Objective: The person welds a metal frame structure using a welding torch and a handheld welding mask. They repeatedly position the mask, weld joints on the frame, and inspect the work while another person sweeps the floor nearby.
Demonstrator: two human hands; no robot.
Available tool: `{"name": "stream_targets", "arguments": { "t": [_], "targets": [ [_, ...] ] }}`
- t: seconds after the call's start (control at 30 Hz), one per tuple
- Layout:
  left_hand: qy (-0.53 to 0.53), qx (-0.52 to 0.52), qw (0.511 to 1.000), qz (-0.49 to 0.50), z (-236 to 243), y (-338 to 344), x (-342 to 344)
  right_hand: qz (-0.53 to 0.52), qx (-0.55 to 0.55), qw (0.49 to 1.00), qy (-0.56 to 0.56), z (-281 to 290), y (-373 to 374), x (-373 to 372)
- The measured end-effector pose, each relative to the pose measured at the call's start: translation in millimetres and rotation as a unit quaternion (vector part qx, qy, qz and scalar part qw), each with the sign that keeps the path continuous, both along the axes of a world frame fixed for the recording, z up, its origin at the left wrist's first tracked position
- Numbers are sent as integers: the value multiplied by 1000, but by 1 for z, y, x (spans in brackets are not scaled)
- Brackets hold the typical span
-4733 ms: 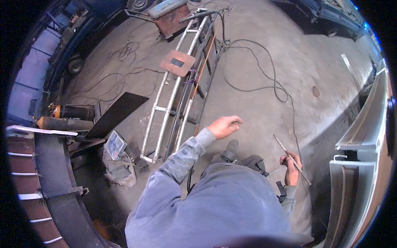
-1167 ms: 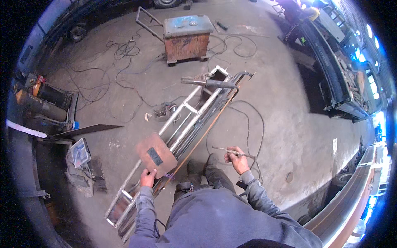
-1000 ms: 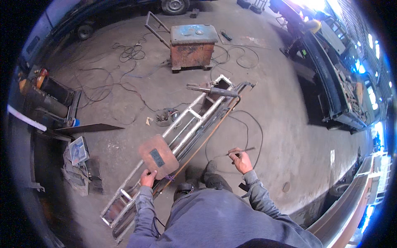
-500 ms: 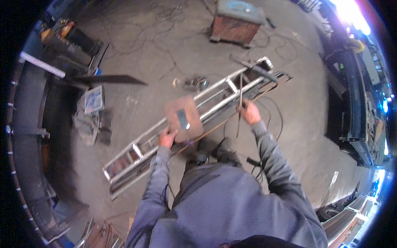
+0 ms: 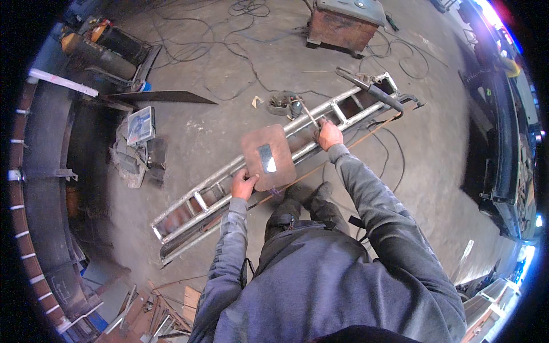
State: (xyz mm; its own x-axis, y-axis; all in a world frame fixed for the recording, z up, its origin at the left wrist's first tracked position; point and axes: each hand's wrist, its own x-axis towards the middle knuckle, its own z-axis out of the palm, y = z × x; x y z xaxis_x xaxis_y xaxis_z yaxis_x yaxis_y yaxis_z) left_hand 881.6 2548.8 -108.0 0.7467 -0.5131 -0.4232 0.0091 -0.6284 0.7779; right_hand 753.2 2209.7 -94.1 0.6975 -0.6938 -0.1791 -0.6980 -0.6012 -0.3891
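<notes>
My left hand (image 5: 243, 184) grips the lower-left corner of a brown welding shield (image 5: 256, 142), a flat board with a dark window. The shield is over a long silver metal frame (image 5: 339, 113) with rails and crossbars, lying diagonally across the floor. My right hand (image 5: 329, 135) is closed on a thin grey rod (image 5: 306, 110), angled up and leftward above the frame's rail. A dark long-handled tool (image 5: 377, 95) rests near the frame's far end. A thin rusty bar runs along its near side, and a small container (image 5: 281, 102) of items sits just beyond it.
A rusty metal box (image 5: 337, 31) with cables around it stands behind. Gas cylinders (image 5: 108, 57), a leaning dark plate (image 5: 160, 96) and steel beams (image 5: 48, 171) are at left. A vehicle (image 5: 494, 194) is at right. Metal scrap (image 5: 166, 311) lies at lower left.
The view has turned, so the frame lies more crosswise. My right hand has moved up and left onto the frame's area with the rod. My left hand still grips the shield.
</notes>
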Motion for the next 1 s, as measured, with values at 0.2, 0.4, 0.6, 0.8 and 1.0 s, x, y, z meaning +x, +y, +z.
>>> {"name": "stream_targets", "arguments": {
  "t": [0.2, 0.4, 0.6, 0.8, 1.0],
  "targets": [
    [-29, -7, 999, 22, -8, -2, -1, -13, 8, 1000, 6, 19, 12, 0],
    [9, -35, 999, 24, 0, -7, 1, -31, -8, 999, -15, 21, 13, -4],
    [86, -21, 996, 10, 8, -7, 11, -52, -4, 990, -130, 50, 26, -70],
    [190, -203, 952, 130, -43, 17, 21, -128, 75, 982, -114, 48, 61, -204],
    [240, -283, 908, 196, 22, 16, -3, -243, 129, 953, -125, 51, 93, -286]
  ]
}}
